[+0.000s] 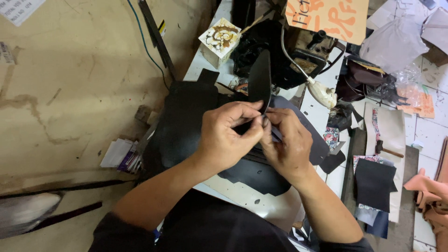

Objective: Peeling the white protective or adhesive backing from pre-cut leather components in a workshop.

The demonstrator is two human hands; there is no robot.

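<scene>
My left hand (228,137) and my right hand (287,144) meet over a white worktable (247,193). Together they pinch the lower end of a narrow black leather piece (260,79) that stands upright between my fingertips. Under my hands lie larger dark leather sheets (186,121), one draped over the table's left side. A black sewing machine (280,51) stands just beyond the upright piece.
A small patterned box (219,39) sits at the table's far left. An orange printed card (329,16) leans behind the machine. Fabric scraps (373,184), a pink cloth (431,193) and plastic bags (410,88) cover the tiled floor at right. A bare wall (70,93) is at left.
</scene>
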